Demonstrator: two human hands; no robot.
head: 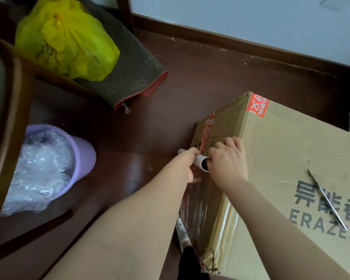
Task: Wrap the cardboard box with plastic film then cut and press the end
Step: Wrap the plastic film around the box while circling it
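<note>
Head cam: cardboard box (291, 158) sits on the floor (170, 77), both hands at its left side. Left hand (185, 165) clenched round the film roll (201, 161); right hand (228, 158) fingers curled at the tube's open end, prob. so it spins freely. Plastic film (198, 201) stretched w/ tension over the near side face. Scissors (325, 199) parked on the box top, handy for the cut. Wrapping not done yet.

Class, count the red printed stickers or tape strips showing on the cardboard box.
2: a red sticker on the box's far top corner, and a red tape strip running down the side above the hands. Others may be hidden.
</note>
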